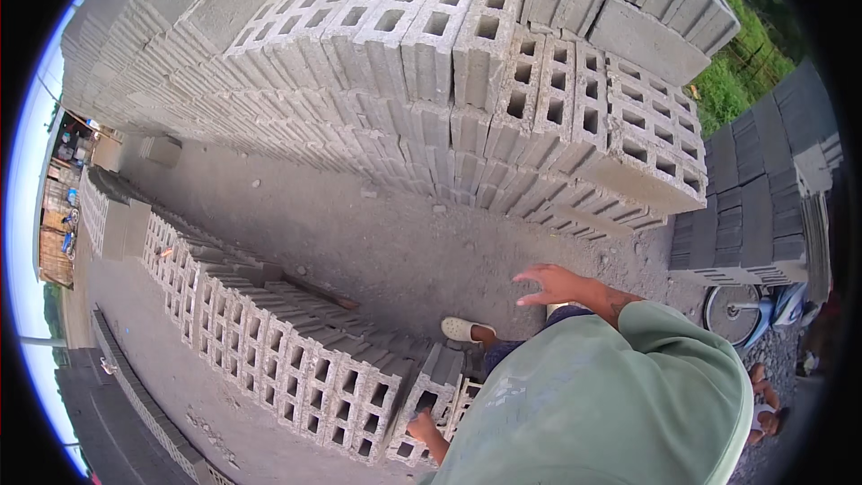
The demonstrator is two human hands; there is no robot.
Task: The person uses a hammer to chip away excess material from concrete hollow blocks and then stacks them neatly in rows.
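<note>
My left hand (422,427) is at the end block of a low row, its fingers curled at the hole of a grey hollow concrete block (428,388); the fingertips are partly hidden. More hollow blocks (296,379) stand on end beside it, packed side by side, their holes facing outward. My right hand (552,286) is held out above the dirt ground with its fingers apart and nothing in it. A light clog (460,330) on my foot stands on the ground between the low row and the tall stack.
A tall stack of hollow blocks (359,36) runs along the far side of the dirt aisle (359,233). Darker blocks (745,198) are piled at the right, above a wheel (732,314). A person (765,413) is low at the right edge. Another low block row (148,404) lies at the left.
</note>
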